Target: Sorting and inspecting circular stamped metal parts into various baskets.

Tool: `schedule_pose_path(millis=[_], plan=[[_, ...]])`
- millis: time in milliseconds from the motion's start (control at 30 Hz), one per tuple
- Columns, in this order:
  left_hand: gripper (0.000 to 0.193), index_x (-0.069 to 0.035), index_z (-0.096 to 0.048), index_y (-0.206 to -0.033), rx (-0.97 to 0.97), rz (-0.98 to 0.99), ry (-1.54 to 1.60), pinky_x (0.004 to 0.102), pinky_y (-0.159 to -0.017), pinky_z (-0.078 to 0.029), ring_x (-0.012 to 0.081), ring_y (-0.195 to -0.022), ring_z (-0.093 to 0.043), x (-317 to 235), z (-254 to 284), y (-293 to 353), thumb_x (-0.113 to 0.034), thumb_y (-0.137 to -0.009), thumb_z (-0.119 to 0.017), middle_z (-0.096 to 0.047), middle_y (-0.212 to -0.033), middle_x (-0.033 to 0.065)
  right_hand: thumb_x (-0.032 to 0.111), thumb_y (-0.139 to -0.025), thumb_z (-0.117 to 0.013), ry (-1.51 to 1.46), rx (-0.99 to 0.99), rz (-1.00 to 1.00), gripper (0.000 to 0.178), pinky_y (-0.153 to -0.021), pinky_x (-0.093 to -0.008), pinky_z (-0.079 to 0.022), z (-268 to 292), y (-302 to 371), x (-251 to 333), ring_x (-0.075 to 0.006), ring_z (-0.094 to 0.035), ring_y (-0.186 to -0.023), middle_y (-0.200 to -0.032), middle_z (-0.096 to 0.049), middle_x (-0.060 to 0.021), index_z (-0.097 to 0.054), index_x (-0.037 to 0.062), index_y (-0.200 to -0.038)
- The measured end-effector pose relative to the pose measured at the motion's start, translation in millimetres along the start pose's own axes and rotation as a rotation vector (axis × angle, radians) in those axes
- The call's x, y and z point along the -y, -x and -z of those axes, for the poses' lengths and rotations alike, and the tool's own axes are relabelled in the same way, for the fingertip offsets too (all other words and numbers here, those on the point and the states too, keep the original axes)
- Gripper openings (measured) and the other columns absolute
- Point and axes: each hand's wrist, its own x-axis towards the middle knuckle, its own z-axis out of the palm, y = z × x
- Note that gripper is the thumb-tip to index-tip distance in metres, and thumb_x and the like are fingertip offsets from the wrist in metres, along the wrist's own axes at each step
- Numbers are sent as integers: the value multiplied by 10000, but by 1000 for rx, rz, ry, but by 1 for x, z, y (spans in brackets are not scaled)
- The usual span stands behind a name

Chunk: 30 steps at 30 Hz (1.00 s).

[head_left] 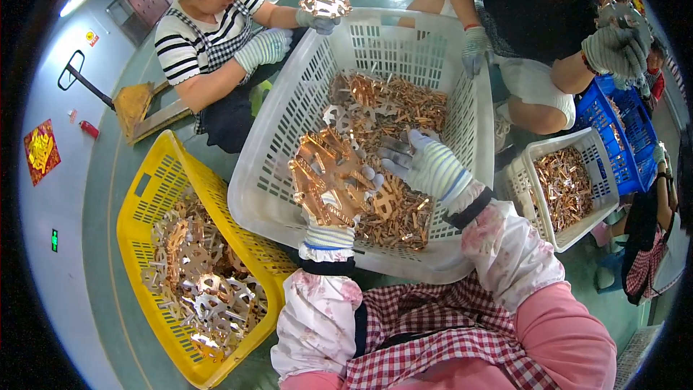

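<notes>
My left hand (pixel 333 235), in a striped white work glove, grips a shiny copper-coloured stamped metal part (pixel 328 173) with toothed edges and cut-outs. It tilts above the near left of a large white plastic basket (pixel 278 206), and most of my fingers are hidden behind it. My right hand (pixel 427 166), gloved alike, is over the middle of the basket with its fingers stretched toward the part. I see nothing held in it. Beneath both hands lies a heap of small copper-coloured metal pieces (pixel 401 220); silvery flat metal parts (pixel 346 117) lie on the heap's far left.
On my left stands a yellow basket (pixel 130 224) filled with silvery and copper-coloured plates. Two gloved co-workers (pixel 209 36) (pixel 534 29) sit across the white basket, each raising a metal part. A smaller white basket (pixel 608 195) and blue baskets (pixel 628 152) stand at right.
</notes>
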Motion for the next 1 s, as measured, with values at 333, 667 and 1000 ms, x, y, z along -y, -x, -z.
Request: schedule_pose_path(millis=[333,667,1000], plan=[[729,-178,-435,-1381,-54,35,113,608,-863,-447,404,-957,-559,0,12,-8,-701,-876,-388,-558,-1210,221,69,-914,-551,-137,303,-14,360,-1033,-556,-411,6,9,2,-412,-462,-1237,-1293,-485,-249,-427,14,-1248],[618,-197,-347,-1442,226,16,343,594,-912,-442,360,-1102,-561,-9,24,2,-571,-951,-378,-525,-1315,162,111,-909,-596,26,224,-127,177,-959,-468,-504,-30,14,9,-330,-583,-1063,-1124,-596,-171,-560,38,-1066],[577,-77,-531,-1196,-256,-520,248,580,-848,-486,391,-862,-625,-42,5,16,-576,-912,-478,-636,-1026,151,222,-905,-658,902,198,-567,392,-838,-432,-556,-57,-52,-31,-235,-627,-1006,-1182,-582,-91,-494,121,-1248]])
